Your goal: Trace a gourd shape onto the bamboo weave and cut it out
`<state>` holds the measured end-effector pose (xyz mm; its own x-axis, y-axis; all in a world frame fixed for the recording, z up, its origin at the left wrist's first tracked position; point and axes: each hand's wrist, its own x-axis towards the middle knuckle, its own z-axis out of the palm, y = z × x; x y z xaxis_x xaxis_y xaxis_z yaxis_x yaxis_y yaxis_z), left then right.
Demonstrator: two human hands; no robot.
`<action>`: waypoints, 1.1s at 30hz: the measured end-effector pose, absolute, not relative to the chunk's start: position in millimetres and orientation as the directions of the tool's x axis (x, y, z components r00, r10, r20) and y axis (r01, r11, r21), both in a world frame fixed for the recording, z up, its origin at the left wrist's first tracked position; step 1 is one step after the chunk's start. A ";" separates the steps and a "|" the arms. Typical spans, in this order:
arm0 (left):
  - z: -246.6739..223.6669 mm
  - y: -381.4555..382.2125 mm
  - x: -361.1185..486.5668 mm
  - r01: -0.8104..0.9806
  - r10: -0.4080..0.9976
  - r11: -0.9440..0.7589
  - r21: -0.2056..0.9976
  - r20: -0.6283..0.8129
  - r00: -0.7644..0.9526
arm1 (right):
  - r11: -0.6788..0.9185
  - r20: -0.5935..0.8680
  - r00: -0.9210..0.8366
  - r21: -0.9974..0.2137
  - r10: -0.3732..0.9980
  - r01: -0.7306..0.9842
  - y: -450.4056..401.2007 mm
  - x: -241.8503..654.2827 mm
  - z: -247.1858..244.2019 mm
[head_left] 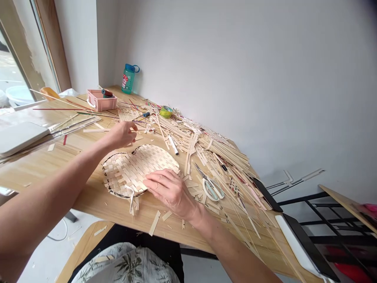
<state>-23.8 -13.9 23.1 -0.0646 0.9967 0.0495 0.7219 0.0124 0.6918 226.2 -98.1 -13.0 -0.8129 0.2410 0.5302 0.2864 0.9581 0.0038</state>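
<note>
A heart-shaped panel woven from pale flat strips lies on the table in front of me, with dark stitching along part of its rim. White cord hangs from its near edge. My right hand rests over the panel's near right edge, fingers closed together on top and the thumb hidden. Beyond the panel's far left edge, my left hand is raised with its fingers curled in; whatever they may hold is too small to see. Scissors lie right of the panel. A white marker lies behind it.
Loose strips are heaped along the wall. At the back stand a pink basket with spools and a teal bottle. A roll of yellow-green tape sits among the strips. A closed laptop lies at the left.
</note>
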 end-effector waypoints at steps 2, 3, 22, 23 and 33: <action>23.1 -13.1 -26.2 0.717 0.995 0.026 0.696 0.054 -0.089 | 0.951 0.602 -0.775 0.082 0.192 0.299 -97.5 227.9 -11.6; 22.8 -12.2 -28.0 0.717 0.993 0.032 0.697 0.058 -0.101 | 0.939 0.644 -0.747 0.129 0.166 0.320 -95.5 229.1 -10.1; 3.4 -6.6 -29.8 0.704 0.972 0.131 0.698 -0.229 0.046 | 0.681 0.930 -0.227 -0.033 0.289 0.732 -62.2 297.2 48.6; 2.2 -5.8 -29.7 0.703 0.973 0.126 0.700 -0.224 0.049 | 0.646 0.944 -0.199 -0.020 0.264 0.763 -60.6 300.6 49.2; -3.6 -5.1 -30.6 0.676 0.967 0.045 0.735 -0.202 0.155 | 0.439 0.929 -0.023 -0.153 0.370 0.885 0.9 355.2 -5.3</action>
<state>-30.6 -5.1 -3.6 0.1554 0.9669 -0.2023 0.6761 0.0452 0.7355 355.2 0.9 -5.3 -0.0228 0.3704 0.9286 0.8854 0.4389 -0.1533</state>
